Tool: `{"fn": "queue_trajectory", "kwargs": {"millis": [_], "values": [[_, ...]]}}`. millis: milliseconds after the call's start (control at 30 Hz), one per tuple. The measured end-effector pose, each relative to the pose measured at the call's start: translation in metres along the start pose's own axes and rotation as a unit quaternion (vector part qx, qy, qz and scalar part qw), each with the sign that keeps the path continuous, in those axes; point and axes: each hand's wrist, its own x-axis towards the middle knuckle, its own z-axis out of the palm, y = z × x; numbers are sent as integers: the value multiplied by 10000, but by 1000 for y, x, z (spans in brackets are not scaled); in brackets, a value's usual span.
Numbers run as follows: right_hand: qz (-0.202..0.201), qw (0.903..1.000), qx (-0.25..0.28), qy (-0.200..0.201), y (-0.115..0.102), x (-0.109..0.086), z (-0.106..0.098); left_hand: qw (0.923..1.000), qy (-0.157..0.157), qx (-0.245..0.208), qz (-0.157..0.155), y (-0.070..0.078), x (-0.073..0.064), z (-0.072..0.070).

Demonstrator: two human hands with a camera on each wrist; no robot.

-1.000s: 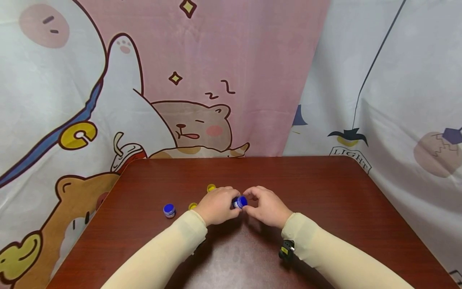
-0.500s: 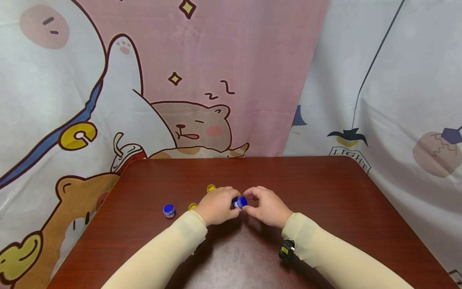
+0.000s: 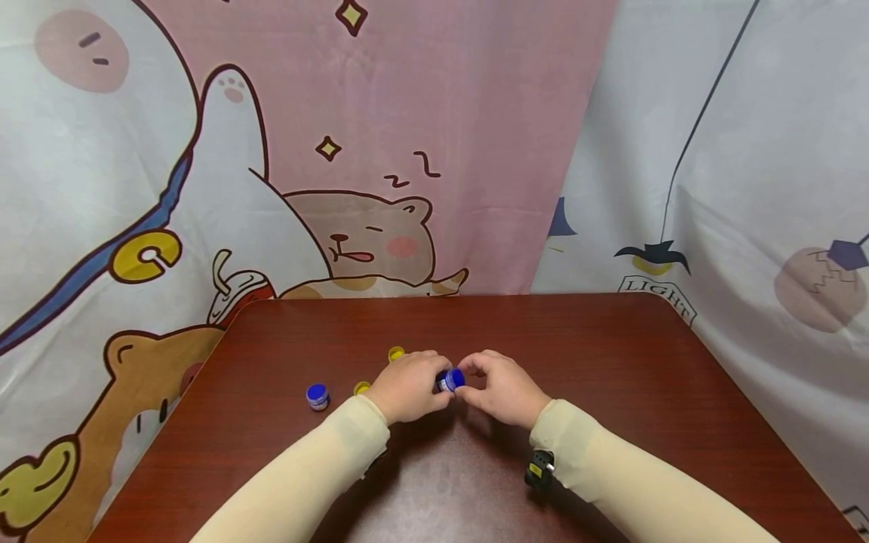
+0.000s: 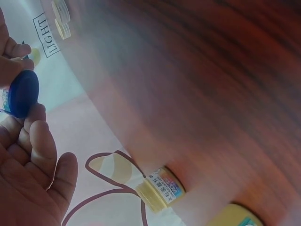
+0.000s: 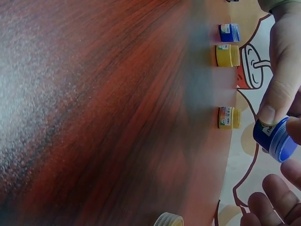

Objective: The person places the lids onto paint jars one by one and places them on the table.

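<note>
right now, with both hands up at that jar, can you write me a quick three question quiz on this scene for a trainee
1. Multiple choice: which hand grips the body of the tilted blue jar? A) left B) right C) neither
2. True or false: in the head view, the other blue jar stands farther left than the yellow jars.
3. Count: how many of those yellow jars show, at least in part, in the head view?

Key: 1. A, the left hand. 2. True. 3. Two.
</note>
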Motion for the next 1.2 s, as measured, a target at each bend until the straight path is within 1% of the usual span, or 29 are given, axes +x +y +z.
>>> {"fn": "queue_trajectory", "kwargs": {"millis": [200, 333, 533, 833, 1033, 1200], "values": [[-65, 9999, 61, -45, 0, 0, 0, 10000, -3, -88, -16, 0, 1, 0], [-12, 10000, 76, -19, -1, 0, 0, 10000, 0, -59, -33, -1, 1, 0], [-130, 9999, -10, 47, 0, 1, 0, 10000, 11, 4, -41, 0, 1, -1], [-129, 9999, 12, 29, -1, 1, 1, 10000, -5, -25, -53, 0, 1, -1], [-35, 10000, 21, 30, -1, 1, 1, 10000, -15, -20, -57, 0, 0, -1], [-98, 9999, 28, 53, -1, 1, 1, 10000, -4, -29, -18, 0, 0, -2]]}}
